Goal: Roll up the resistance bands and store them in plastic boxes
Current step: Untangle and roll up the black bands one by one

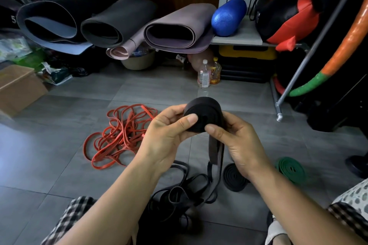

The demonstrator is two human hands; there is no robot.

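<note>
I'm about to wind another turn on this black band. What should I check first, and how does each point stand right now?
1. Left hand grips the black roll, thumb on its face: ok.
2. Right hand pinches the roll from the other side: ok.
3. Loose tail hangs straight down from the roll: ok.
4. Tail free of the black pile on the floor: cannot tell, as it runs down into it.
5. Red bands clear of the tail: ok, they lie apart to the left.
6. Plastic box at hand for the finished roll: not ok, none in view.
</note>
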